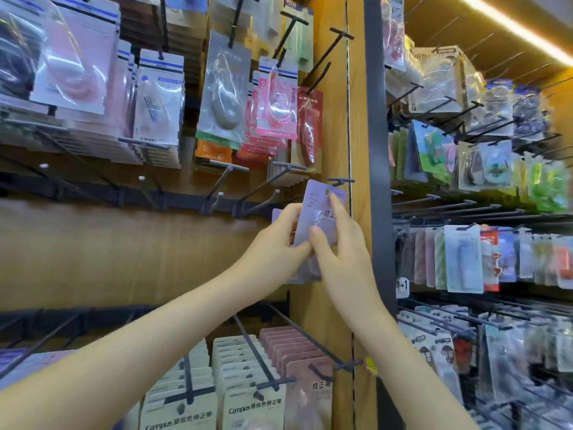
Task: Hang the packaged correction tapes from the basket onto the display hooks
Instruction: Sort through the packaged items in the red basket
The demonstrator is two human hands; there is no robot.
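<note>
Two hands at chest height before a wooden display wall. We log them so: the left hand [279, 243] grips a stack of lilac correction tape packs [305, 274], how many we cannot tell. The right hand [338, 252] pinches the front lilac pack [319, 218] between thumb and forefinger, lifted clear of the rest and tilted.

One T-ended hook [340, 181] stands bare just above that pack's top edge. The hang hole [326, 191] sits below and to the left of the hook's crossbar, not on it, and the forefinger lies just beside the hole.

Four white-tipped pegs [141, 178] run along the same rail to the left, all bare.

Above, we count three MONO packs to the fore: one grey [223, 88], one pink [276, 100], one red [310, 125], each with more behind.

Below, three full rows: two of cream Campus packs [254, 408] and one of dusty-pink packs [297, 352].

One wooden post [359, 135] and one dark metal upright [376, 150] stand close to the right of the hands. Beyond them is a second bay of hung packs [463, 259], too blurred to count.
</note>
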